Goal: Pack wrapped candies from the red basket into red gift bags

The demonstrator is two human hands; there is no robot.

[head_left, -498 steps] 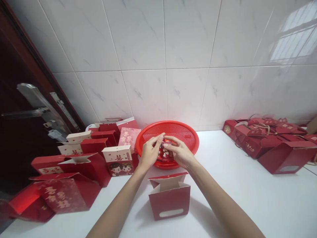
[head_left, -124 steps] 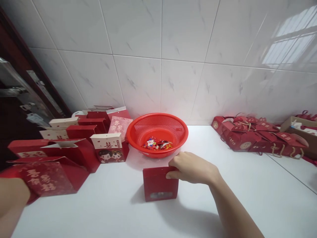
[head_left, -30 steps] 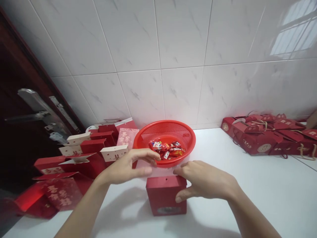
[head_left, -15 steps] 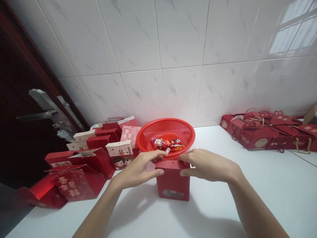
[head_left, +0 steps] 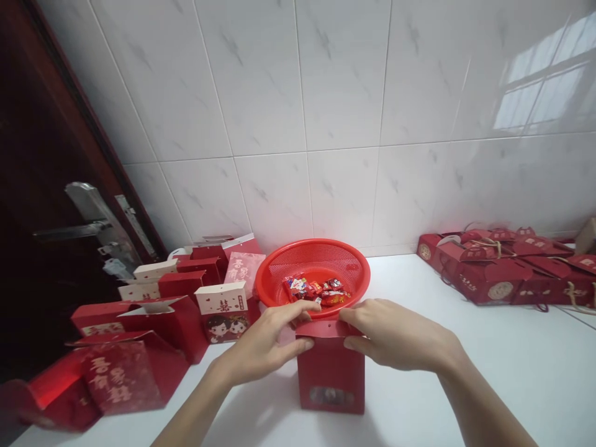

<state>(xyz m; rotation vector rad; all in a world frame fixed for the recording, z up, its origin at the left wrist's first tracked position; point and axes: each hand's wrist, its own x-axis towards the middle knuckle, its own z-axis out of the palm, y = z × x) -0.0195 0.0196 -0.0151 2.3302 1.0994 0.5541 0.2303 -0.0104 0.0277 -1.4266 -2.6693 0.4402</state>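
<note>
A red gift box (head_left: 331, 379) stands upright on the white table in front of me, with a clear oval window low on its front. My left hand (head_left: 274, 335) pinches the left end of its top flap between thumb and fingers. At the right end, my right hand (head_left: 395, 335) grips the same flap in the same way. Just behind the box sits a red plastic colander (head_left: 313, 248) with several wrapped candies (head_left: 316, 290) in it. The box and my fingers hide part of the colander's front rim.
To the left, several red and cream gift boxes (head_left: 121, 375) stand in rows beside a dark door (head_left: 28, 186) with a metal handle. Several flatter red boxes with cord handles (head_left: 493, 279) are grouped at the right. A tiled wall (head_left: 344, 192) rises behind the table.
Everything sits slightly lower in the view, as the camera has tilted up and come a bit closer. Both hands keep their hold on the box's top flap.
</note>
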